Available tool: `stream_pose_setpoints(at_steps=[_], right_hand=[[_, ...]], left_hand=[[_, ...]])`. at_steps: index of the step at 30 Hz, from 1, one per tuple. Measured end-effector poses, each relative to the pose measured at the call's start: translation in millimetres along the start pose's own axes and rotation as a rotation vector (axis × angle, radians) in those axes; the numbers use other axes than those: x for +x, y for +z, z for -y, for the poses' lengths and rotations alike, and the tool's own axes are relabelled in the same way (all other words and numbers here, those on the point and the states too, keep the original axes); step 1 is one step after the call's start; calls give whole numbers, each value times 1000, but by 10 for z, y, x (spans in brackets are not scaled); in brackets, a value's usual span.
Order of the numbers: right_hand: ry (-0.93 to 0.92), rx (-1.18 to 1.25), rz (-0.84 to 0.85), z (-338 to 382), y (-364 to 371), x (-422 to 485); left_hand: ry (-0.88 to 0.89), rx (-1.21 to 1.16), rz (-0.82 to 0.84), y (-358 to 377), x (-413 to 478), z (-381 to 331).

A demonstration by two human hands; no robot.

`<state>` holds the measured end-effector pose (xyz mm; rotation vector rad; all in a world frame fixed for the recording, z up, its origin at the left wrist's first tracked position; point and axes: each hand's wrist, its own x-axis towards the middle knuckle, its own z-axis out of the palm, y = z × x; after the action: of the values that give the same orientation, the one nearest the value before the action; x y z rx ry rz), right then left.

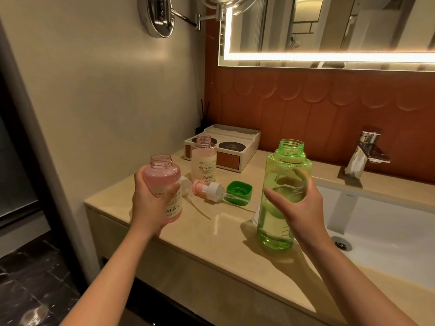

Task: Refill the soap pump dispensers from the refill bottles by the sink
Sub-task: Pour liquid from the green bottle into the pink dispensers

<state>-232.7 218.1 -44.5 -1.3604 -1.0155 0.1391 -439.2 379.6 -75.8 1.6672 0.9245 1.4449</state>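
Now left fingers [174, 188] wrap pink dispenser [162, 182]; right hold green bottle [282, 184].

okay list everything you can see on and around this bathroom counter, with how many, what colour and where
pink dispenser bottle: 1, pink, uncapped, held in the left hand above the counter's left end
second dispenser bottle: 1, pale pink, uncapped, standing on the counter behind it
pump heads: 2, white and pink, lying on the counter between the bottles
green cap: 1, green, lying open side up by the pump heads
green refill bottle: 1, clear green, uncapped, held upright beside the sink
amenity tray: 1, cream, back of counter
reed diffuser: 1, dark, back corner
tap: 1, chrome, behind the sink
sink: 1, white, right
mirror: 1, lit edge, wall
left hand: 1
right hand: 1
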Motion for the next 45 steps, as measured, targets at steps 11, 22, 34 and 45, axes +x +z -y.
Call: stream_pose_setpoints(at_steps=[11, 22, 34, 45], right_hand=[[3, 12, -5, 40, 24, -15], [7, 16, -1, 63, 5, -65], [-4, 31, 10, 7, -24, -52], [2, 40, 23, 1, -39, -45]], left_hand=[[-93, 65, 9, -31, 518, 240], [-171, 254, -71, 64, 728, 259], [426, 479, -11, 648, 391, -197], [-298, 129, 29, 1154, 969, -54]])
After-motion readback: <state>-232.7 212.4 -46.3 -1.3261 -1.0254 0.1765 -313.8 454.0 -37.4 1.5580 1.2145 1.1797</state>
